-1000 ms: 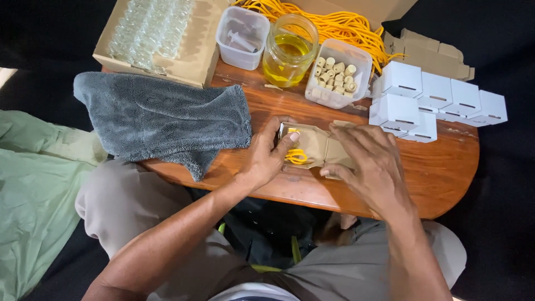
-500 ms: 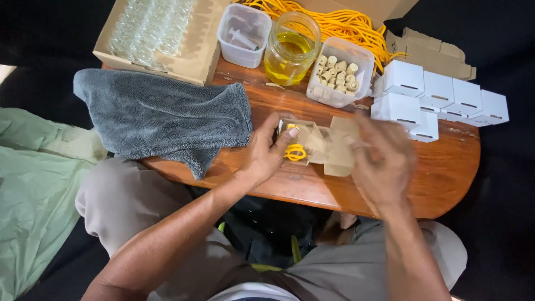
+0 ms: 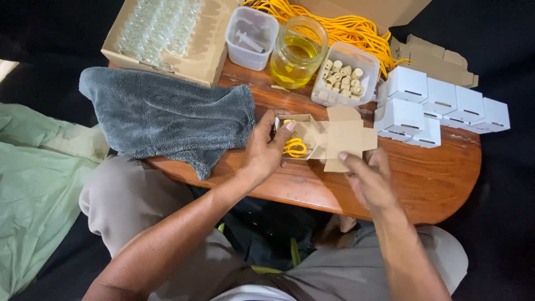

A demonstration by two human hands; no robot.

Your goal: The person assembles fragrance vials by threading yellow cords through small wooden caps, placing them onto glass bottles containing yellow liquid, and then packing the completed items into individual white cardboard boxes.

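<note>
At centre frame, the left hand (image 3: 266, 153) is gripping a small open carton (image 3: 329, 136) lying lengthwise rightward, while the right hand (image 3: 369, 181), fingers loosely curled, is touching its lower flap.

We see both bare forearms reaching forward from the lower edge, converging toward the middle. Left hand (image 3: 266, 151): back up, wrist slightly bent, fingers curled inward, thumb extended forward with its nail visible. Right hand (image 3: 369, 179): back toward us, fingers loosely curled, index finger pointing left, its tip exposed. Hands near each other, not touching. Knees spread below the forearms.
</note>
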